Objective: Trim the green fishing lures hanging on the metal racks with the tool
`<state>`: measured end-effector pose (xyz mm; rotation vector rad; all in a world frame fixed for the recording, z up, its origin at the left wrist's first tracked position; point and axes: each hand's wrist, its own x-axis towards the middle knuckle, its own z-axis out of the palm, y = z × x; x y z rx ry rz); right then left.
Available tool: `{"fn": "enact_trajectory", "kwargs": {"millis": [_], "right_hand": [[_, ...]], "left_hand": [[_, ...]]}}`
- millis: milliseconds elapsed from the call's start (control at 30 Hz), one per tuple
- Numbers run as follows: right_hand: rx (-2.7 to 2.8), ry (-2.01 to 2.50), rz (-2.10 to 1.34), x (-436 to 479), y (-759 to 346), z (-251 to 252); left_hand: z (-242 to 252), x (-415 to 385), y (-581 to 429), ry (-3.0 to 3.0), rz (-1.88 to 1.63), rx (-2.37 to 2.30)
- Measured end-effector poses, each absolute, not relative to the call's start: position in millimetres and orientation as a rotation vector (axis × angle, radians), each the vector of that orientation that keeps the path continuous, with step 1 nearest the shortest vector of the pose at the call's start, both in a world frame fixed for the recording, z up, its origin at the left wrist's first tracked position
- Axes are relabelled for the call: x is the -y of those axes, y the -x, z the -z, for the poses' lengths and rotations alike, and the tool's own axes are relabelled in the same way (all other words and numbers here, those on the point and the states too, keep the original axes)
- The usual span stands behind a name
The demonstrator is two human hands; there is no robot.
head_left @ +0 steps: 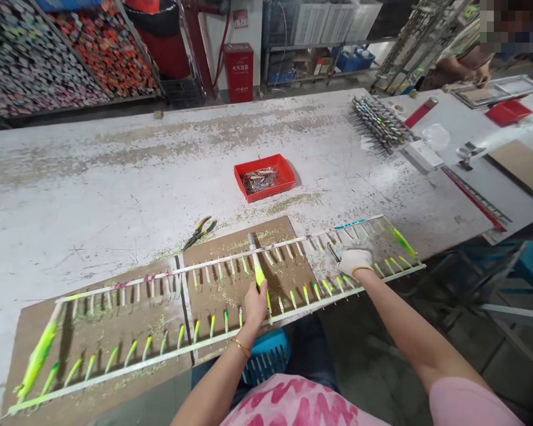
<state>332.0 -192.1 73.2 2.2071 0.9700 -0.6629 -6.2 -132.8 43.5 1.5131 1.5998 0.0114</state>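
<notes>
Long paint-flecked work table (115, 171) — two cardboard sheets (293, 236) along its near side, white rails (115, 370) across them, rows of neon-green fishing lures (196, 331) pegged along the rails. Farther off, a red plastic tray (265, 192) of metal parts; nearer the cardboard, yellow-handled pliers (199, 232). Left hand (255, 306), bare, a gold bracelet (240, 347) at the wrist, fingers clenched around a green-and-silver lure (257, 272) held over the cardboard — right hand (354, 261), white-gloved, fingers closed on a small metal tool (334, 252) just above the rail's far end.
</notes>
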Motion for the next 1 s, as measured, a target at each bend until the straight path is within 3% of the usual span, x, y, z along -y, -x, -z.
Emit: {"fn": "enact_trajectory", "kwargs": {"millis": [133, 500, 567, 700, 800, 900, 1000], "right_hand": [[-1.084, -2.203, 0.625, 193.1, -341.8, -80.7], [-1.514, -2.275, 0.427, 241.9, -356.8, -158.8], [-1.480, -2.394, 0.397, 261.3, -354.5, -161.4], [-1.107, -3.135, 0.566, 297.8, -333.8, -150.7], [-0.757, -3.512, 0.814, 312.2, -309.5, -138.6], [-0.502, -3.732, 0.968, 314.0, -286.4, -127.8], [-0.441, -3.792, 1.051, 310.4, -263.9, -115.2]], "left_hand": [[-43.5, 133.3, -0.4, -1.493, 0.013, -1.618], [-44.4, 134.7, -15.0, -1.361, -0.034, -1.569], [-44.8, 136.0, -19.0, -1.308, -0.064, -1.567], [-62.4, 130.2, -22.6, -1.360, -0.157, -1.519], [-102.0, 107.3, -16.9, -1.707, -0.494, -1.448], [-147.1, 72.3, 0.4, -1.871, -0.803, -1.376], [-163.9, 46.9, 32.0, -1.985, -0.900, -1.355]]}}
